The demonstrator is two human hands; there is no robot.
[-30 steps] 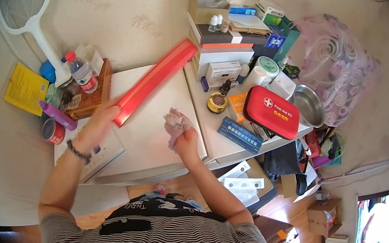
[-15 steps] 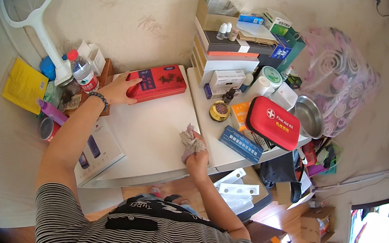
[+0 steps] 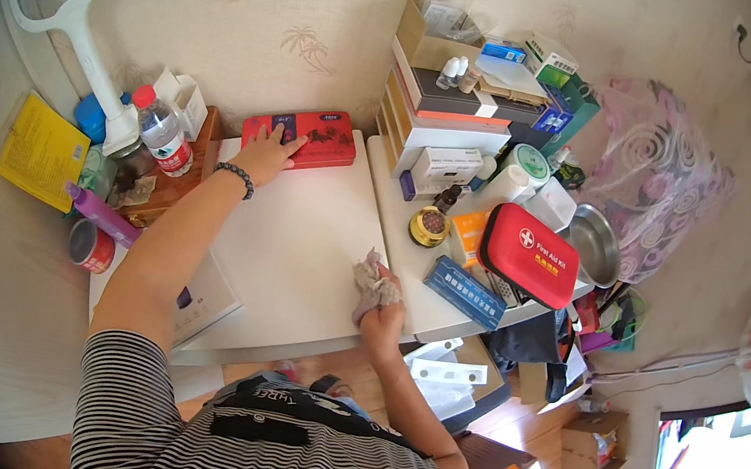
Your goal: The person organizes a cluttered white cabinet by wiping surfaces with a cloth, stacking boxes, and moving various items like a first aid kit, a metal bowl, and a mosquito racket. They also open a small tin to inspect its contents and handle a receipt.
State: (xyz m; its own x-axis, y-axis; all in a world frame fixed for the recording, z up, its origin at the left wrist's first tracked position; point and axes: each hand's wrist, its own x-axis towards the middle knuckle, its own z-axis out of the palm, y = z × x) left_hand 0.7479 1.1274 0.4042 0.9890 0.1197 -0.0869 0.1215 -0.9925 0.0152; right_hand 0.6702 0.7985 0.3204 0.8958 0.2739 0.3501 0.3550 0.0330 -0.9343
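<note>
A flat red box (image 3: 328,146) with dark printed patches lies at the back of the white tabletop (image 3: 298,233), along the wall. My left hand (image 3: 267,158) rests on its left part, fingers spread over the top and front edge; a dark bead bracelet circles the wrist. Near the front edge, beside the seam between the two white surfaces, my right hand (image 3: 382,318) is closed around a crumpled greyish cloth (image 3: 373,285). Part of the cloth is hidden by the fingers.
Left of my arm stand a red-capped bottle (image 3: 161,133), a purple bottle (image 3: 102,215), a tin (image 3: 90,245) and a white electric swatter (image 3: 91,56). On the right are stacked boxes (image 3: 449,129), a red first aid case (image 3: 530,256), a blue box (image 3: 464,291) and a metal bowl (image 3: 595,246).
The red box has slid back toward the wall and now lies straighter along it. My left hand went with it, its fingers now spread over the top. My right hand keeps the cloth.
</note>
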